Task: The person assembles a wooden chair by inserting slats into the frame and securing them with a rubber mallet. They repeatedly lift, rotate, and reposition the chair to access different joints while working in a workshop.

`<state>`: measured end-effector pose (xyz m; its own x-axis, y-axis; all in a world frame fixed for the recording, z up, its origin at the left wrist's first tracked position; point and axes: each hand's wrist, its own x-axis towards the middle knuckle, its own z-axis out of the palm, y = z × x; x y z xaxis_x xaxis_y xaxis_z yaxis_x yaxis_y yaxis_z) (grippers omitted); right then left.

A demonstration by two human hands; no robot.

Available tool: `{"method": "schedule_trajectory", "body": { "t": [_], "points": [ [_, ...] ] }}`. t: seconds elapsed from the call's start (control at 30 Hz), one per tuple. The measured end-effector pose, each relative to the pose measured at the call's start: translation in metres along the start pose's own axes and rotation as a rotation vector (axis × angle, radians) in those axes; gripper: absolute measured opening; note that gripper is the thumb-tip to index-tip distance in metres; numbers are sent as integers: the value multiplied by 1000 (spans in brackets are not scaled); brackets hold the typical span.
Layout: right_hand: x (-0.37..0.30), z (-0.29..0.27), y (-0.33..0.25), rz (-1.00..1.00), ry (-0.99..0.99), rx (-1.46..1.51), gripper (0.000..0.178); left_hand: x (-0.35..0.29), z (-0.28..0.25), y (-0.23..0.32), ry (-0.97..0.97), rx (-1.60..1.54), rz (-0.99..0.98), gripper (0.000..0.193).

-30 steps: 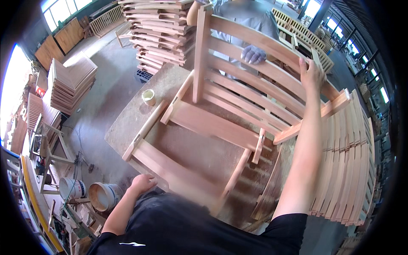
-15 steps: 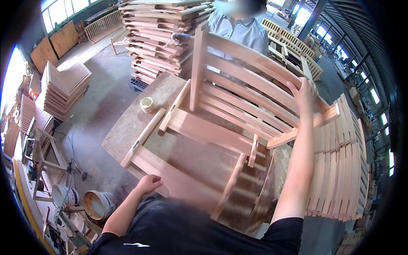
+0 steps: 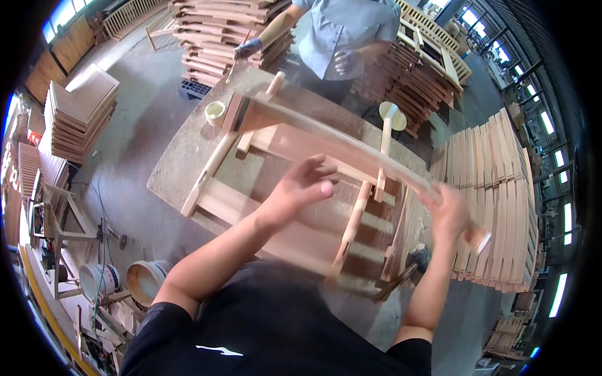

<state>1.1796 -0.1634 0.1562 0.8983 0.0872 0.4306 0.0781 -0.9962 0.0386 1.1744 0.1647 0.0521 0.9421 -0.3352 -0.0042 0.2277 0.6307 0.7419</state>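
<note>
Blurred by motion, a slatted wooden chair back (image 3: 351,141) is tipped nearly edge-on above the worktable (image 3: 177,152), its slats mostly hidden. My right hand (image 3: 446,213) is closed round its rail near the right end. My left hand (image 3: 302,188) hangs open over the table, fingers apart, apparently holding nothing. Beneath lie two wooden frames with rounded posts: a near one (image 3: 227,202) close to my body, and a far one (image 3: 291,143) partly covered by the chair back.
A cup of pale paste (image 3: 214,113) stands at the table's left. Across it, a co-worker (image 3: 332,44) in gloves holds a thin brush-like stick (image 3: 233,66). Stacked wooden parts (image 3: 495,200) rise at right; more stacks stand behind and left. Buckets (image 3: 143,281) sit lower left.
The chair back has swung from upright to nearly edge-on and come lower. My left hand has moved up and right over the table. The co-worker's body and hands now show more.
</note>
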Motion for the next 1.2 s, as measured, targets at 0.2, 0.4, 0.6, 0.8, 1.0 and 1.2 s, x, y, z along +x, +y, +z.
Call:
{"method": "schedule_trajectory", "body": {
  "t": [0.2,0.4,0.6,0.8,1.0,1.2],
  "points": [
    [-147,30,-53,35,-200,224,54,-66,-2,-17,334,-591,-357,43],
    [-190,53,-56,302,-577,554,55,-127,-69,-78,657,-821,-481,33],
    [-232,198,109,660,-501,294,60,-141,-105,-110,747,-750,-471,40],
    [-267,265,128,1451,-752,1246,67,-145,-116,-129,764,-609,-430,49],
    [-254,251,101,1565,-714,1260,73,-143,-109,-118,830,-512,-475,51],
    [-251,254,101,1502,-659,1231,74,-150,-121,-67,389,141,-949,29]
  ]
}}
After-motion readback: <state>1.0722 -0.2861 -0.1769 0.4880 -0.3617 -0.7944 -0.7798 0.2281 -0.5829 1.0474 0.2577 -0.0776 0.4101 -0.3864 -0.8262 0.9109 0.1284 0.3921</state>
